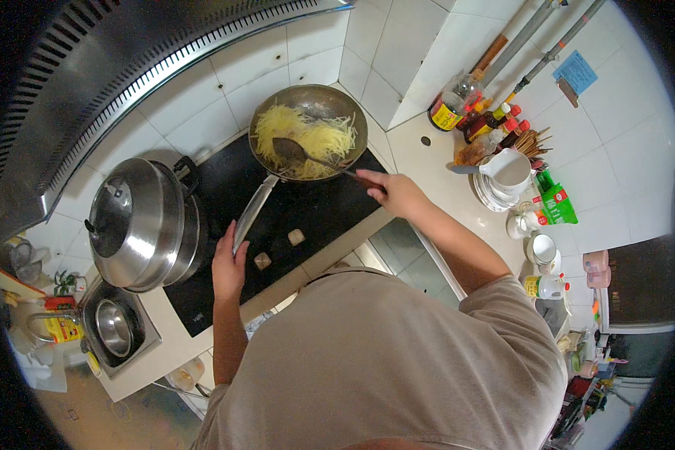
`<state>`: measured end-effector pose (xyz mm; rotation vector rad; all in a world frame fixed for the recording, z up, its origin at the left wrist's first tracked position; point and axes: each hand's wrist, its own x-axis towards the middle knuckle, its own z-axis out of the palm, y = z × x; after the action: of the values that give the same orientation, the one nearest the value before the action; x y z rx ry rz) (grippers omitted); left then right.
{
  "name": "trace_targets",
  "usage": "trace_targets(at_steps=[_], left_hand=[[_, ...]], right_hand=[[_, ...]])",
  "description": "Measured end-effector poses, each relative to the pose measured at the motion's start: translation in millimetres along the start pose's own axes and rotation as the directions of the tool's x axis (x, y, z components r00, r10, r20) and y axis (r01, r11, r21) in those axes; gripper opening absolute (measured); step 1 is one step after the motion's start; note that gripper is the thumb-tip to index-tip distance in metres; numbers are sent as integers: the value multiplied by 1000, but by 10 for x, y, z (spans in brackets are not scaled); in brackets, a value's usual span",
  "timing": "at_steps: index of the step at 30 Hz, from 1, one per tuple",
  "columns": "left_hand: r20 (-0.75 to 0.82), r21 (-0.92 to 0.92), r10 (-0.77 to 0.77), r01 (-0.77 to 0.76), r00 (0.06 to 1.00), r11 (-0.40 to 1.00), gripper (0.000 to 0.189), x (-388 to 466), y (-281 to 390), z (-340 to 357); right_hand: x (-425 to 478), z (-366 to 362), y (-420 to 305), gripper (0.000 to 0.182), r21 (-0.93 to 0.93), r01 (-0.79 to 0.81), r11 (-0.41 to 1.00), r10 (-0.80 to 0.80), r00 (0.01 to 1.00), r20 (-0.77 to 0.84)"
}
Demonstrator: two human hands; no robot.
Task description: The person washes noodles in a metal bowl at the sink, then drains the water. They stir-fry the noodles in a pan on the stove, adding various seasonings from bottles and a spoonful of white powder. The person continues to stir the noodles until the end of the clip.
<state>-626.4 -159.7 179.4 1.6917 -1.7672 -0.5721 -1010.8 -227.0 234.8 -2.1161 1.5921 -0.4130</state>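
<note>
A metal wok sits at the far end of the black stove top. Pale yellow shreds, perhaps potato, cover much of its inside. My left hand grips the lower end of the wok's long metal handle. In my right hand is the wooden grip of a cooking spatula. Its dark rounded head rests among the shreds, toward the near left side of the wok.
A large lidded steel steamer pot stands left of my left hand. Two small knobs lie near the stove's front edge. Seasoning bottles, stacked plates and a white pot crowd the right counter. Beyond the steamer, a sink holds a metal bowl.
</note>
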Motion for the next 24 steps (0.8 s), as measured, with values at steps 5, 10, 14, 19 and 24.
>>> trace_targets(at_steps=[5,10,14,19,24], left_hand=[[25,7,-45,45,999,999,49,-25,59,-33],[0,-2,-30,30,1000,1000,49,-42,-3,-5],[26,-24,-17,18,1000,1000,49,4,50,-12],[3,-12,9,-9,1000,1000,49,-15,-47,27],[15,10,-3,3,1000,1000,48,-13,-67,20]], right_hand=[[78,-167,10,43,-117,-77,990,65,992,-104],[320,-512,-227,37,-247,-17,969,-56,956,-287],[949,-267,-226,37,-305,-145,941,61,962,-267],[777,-186,-373,42,-375,66,925,-68,998,6],[23,-926,-577,41,-457,147,877,-118,989,92]])
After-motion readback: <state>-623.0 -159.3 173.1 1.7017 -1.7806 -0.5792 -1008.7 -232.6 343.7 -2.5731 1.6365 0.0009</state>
